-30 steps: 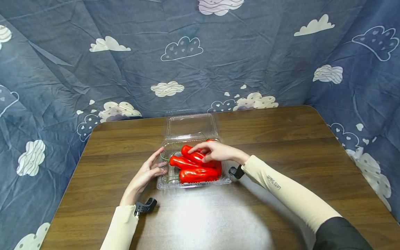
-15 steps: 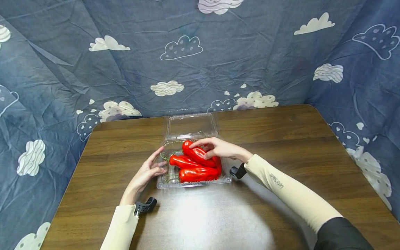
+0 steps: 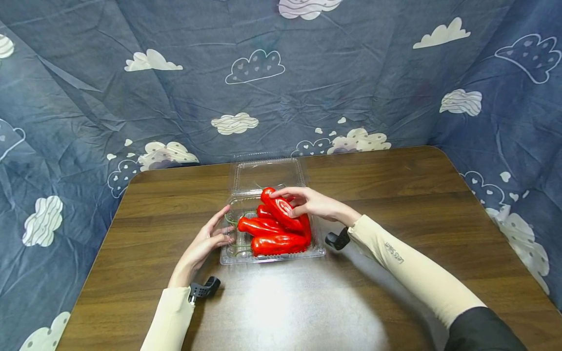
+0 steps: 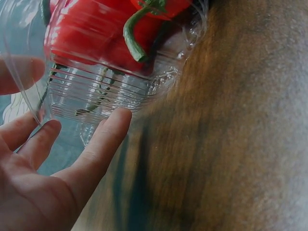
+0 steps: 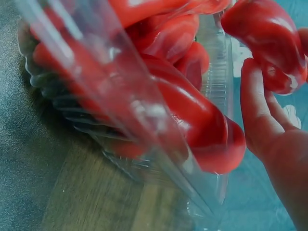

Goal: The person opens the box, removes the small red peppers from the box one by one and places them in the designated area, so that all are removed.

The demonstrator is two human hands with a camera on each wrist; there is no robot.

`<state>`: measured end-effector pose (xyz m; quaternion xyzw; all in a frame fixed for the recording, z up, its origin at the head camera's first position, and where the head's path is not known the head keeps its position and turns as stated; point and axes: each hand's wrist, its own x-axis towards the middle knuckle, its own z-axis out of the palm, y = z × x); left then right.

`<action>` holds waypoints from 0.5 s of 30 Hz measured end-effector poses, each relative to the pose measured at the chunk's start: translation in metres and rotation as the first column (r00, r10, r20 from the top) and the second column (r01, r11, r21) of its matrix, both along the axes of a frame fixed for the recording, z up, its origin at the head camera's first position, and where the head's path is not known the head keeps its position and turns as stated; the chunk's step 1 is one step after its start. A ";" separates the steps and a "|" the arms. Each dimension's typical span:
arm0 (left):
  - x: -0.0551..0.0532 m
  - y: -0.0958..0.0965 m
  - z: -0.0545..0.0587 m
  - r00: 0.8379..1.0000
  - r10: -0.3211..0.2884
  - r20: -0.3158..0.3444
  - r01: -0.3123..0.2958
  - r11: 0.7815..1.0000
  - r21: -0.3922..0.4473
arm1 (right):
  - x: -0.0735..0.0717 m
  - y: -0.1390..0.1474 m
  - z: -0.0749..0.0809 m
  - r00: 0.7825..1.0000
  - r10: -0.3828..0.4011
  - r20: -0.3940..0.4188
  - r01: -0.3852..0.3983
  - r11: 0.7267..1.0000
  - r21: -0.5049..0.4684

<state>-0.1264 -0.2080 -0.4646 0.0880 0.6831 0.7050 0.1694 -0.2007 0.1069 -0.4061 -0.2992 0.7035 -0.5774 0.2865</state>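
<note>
My right hand [image 3: 318, 202] pinches a long red pepper [image 3: 281, 205] between thumb and fingertips, its stem end raised toward the back. In the right wrist view, this held pepper [image 5: 262, 29] stands apart from the large pepper beside the container wall. Several more red peppers [image 3: 277, 244] with green stems lie in a clear plastic clamshell box [image 3: 272, 261], stems mostly to the left. At the box's left side my left hand [image 3: 202, 249] has its fingers extended. Its thumb tip [image 4: 120, 117] meets the ribbed wall in the left wrist view.
The clear lid [image 3: 269, 176] lies folded back behind the box. All this is on a brown wooden table [image 3: 373, 185], with a blue cloud-print cloth [image 3: 307, 83] hanging behind. Black wrist straps [image 3: 205, 289] sit on both forearms.
My right hand has raised the pepper and moved it back and slightly right, baring another pepper under it. The left hand and the box stay in place.
</note>
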 end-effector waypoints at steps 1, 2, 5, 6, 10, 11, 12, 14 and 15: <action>0.000 0.000 0.000 1.000 0.000 0.000 0.000 1.000 -0.001 | 0.000 0.001 0.000 1.000 -0.004 0.001 0.004 1.000 -0.005; 0.000 0.000 0.000 1.000 0.000 0.001 0.000 1.000 -0.002 | 0.000 0.001 0.000 1.000 -0.009 -0.004 0.009 1.000 -0.009; 0.000 0.000 0.001 1.000 0.003 0.002 -0.003 1.000 -0.005 | 0.000 0.004 0.000 1.000 -0.023 -0.017 0.022 0.999 -0.023; 0.000 0.001 0.001 1.000 0.004 0.003 -0.004 1.000 -0.004 | 0.000 0.005 0.000 0.999 -0.028 -0.018 0.027 0.999 -0.023; 0.001 0.001 0.001 1.000 0.009 0.006 -0.009 1.000 0.000 | 0.000 0.008 0.000 0.998 -0.056 -0.019 0.055 0.998 -0.029; 0.001 0.001 0.001 1.000 0.009 0.006 -0.009 1.000 0.002 | 0.000 0.008 -0.001 0.998 -0.067 -0.021 0.067 0.997 -0.029; 0.001 0.001 0.001 1.000 0.010 0.006 -0.010 1.000 0.002 | 0.000 0.009 -0.001 0.997 -0.080 -0.021 0.079 0.996 -0.032; 0.001 0.001 0.001 1.000 0.010 0.004 -0.010 1.000 0.001 | 0.000 0.010 -0.002 0.994 -0.107 -0.031 0.106 0.994 -0.042; 0.001 0.001 0.001 1.000 0.009 0.003 -0.009 1.000 0.001 | 0.000 0.010 -0.003 0.992 -0.119 -0.037 0.117 0.992 -0.048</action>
